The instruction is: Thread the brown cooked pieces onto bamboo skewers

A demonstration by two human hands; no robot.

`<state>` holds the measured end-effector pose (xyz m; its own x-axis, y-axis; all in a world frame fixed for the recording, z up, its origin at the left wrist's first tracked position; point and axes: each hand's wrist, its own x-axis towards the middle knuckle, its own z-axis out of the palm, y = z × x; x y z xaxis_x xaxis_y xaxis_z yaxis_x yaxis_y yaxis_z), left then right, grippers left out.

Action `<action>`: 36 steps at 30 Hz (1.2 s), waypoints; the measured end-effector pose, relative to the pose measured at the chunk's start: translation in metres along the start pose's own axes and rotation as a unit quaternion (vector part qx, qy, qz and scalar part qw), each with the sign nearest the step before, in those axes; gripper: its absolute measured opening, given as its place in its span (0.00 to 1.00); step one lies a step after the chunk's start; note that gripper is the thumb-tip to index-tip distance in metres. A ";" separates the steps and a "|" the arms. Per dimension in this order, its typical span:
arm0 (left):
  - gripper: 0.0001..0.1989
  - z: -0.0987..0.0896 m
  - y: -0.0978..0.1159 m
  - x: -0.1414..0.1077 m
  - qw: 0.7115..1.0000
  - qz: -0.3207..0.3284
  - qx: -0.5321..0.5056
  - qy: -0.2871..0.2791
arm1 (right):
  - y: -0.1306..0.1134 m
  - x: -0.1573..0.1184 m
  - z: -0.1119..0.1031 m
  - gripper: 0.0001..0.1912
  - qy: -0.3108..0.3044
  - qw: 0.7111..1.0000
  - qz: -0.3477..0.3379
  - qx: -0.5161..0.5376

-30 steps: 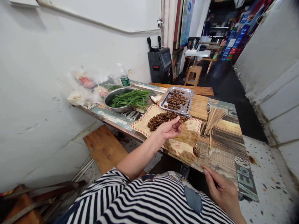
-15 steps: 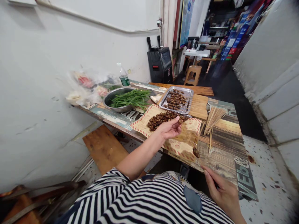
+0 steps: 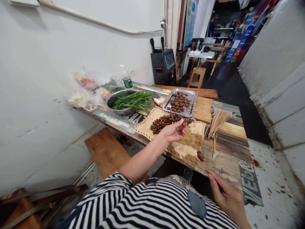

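Observation:
Between the thumb and fingers of my left hand [image 3: 175, 132] is a brown silkworm pupa [image 3: 184, 123], held over the patterned paper [image 3: 182, 151]. Just behind that hand lies a heap of loose pupae [image 3: 158, 124]. My right hand [image 3: 224, 194], low at the right past the table edge, pinches the end of a thin bamboo skewer [image 3: 193, 141]. Partway along the skewer sit some threaded pupae [image 3: 200, 156], and its far end points toward my left hand. Filled pupa skewers [image 3: 179, 102] lie in rows in a metal tray [image 3: 166, 106].
A bundle of bare skewers [image 3: 218, 122] lies right of the paper. The tray rests on a wooden board [image 3: 202, 109]. Farther left are a metal bowl [image 3: 110, 105] of green chives [image 3: 132, 101], a plastic bottle [image 3: 127, 79] and plastic bags [image 3: 87, 92]. A bench [image 3: 105, 151] stands below the table.

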<state>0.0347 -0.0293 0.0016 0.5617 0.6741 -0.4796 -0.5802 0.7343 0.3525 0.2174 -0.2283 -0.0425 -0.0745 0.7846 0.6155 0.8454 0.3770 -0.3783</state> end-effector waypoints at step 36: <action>0.09 0.001 0.000 -0.002 1.000 -0.003 0.007 -0.011 | -0.003 0.002 -0.003 0.12 -0.007 1.000 0.017 -0.008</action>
<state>0.0345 -0.0303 0.0037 0.5776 0.6714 -0.4643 -0.5688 0.7390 0.3610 0.2165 -0.2290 -0.0377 -0.0525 0.8042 0.5921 0.8563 0.3413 -0.3876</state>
